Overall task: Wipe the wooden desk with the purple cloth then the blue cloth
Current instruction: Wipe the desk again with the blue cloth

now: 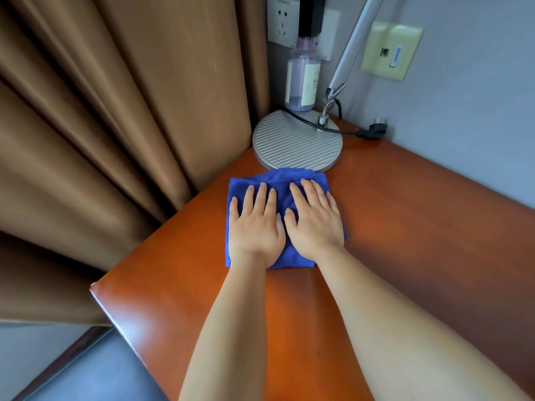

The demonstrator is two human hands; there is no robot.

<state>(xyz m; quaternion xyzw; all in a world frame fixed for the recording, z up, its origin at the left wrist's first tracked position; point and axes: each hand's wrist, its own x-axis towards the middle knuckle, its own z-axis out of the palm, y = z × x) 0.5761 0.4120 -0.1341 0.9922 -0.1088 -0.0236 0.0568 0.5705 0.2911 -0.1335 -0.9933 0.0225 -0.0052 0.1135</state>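
A blue cloth [285, 180] lies folded on the reddish wooden desk [405, 215], just in front of the lamp base. My left hand [254, 224] presses flat on the cloth's left half, fingers straight and spread. My right hand [314, 218] presses flat on its right half, right beside the left hand. Both palms cover most of the cloth. No purple cloth is in view.
A round ribbed silver lamp base [295, 140] stands touching the cloth's far edge, its arm [351, 44] rising to the right. Behind it is a clear bottle [302, 79] with a black cap. Brown curtains [115, 117] hang along the desk's left edge. A black cable and plug [373, 130] lie by the wall.
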